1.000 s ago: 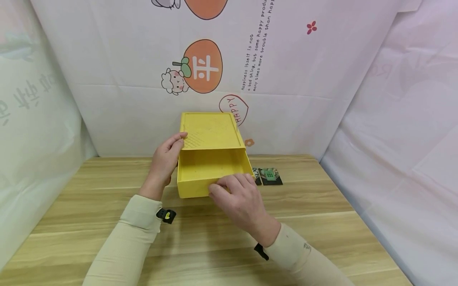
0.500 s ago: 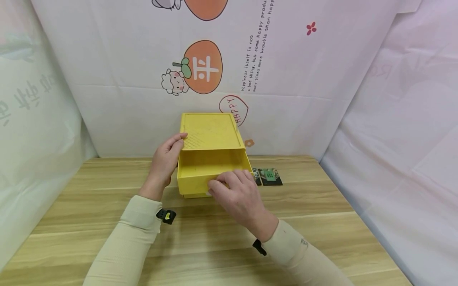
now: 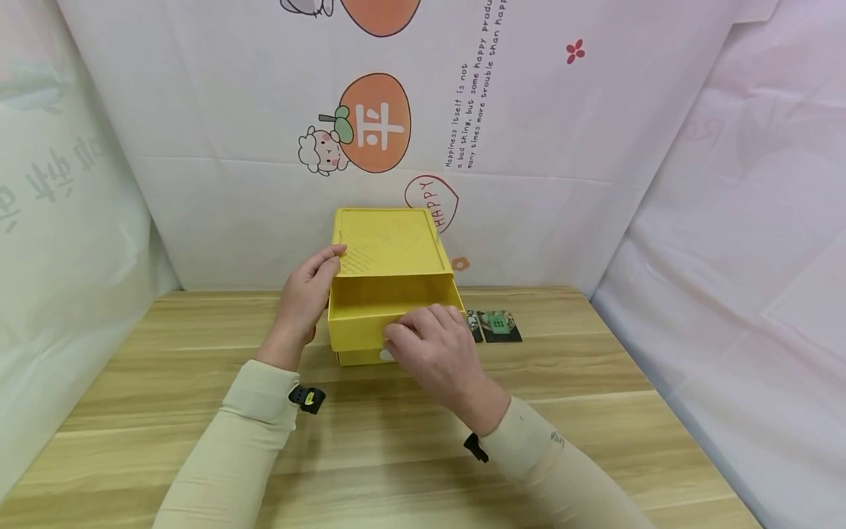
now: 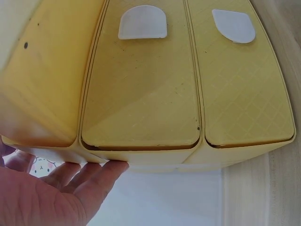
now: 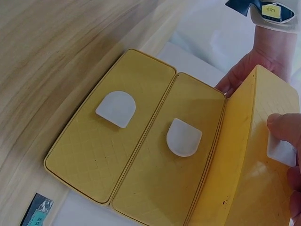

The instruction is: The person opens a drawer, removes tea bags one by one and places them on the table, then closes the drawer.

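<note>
A yellow drawer cabinet [image 3: 390, 239] stands on the table, its top drawer [image 3: 353, 335] partly out. The visible inside of that drawer shows bare yellow. My right hand [image 3: 441, 361] grips the drawer's front; in the right wrist view the thumb lies on its white handle [image 5: 281, 151]. With extended fingers, my left hand [image 3: 300, 303] rests against the cabinet's left side near the top front corner. In the left wrist view those fingers [image 4: 96, 186] touch the side wall. Two lower drawers [image 4: 141, 89] are shut, each with a white handle.
Small dark cards with green print [image 3: 501, 327] lie on the wooden table [image 3: 562, 411] right of the cabinet. A printed white cloth [image 3: 529, 132] hangs behind, and pale sheets [image 3: 740, 257] hang at both sides.
The top drawer has slid part of the way back into the cabinet, the right hand moving with it. More of the lower front shows beneath. The left hand has stayed in place.
</note>
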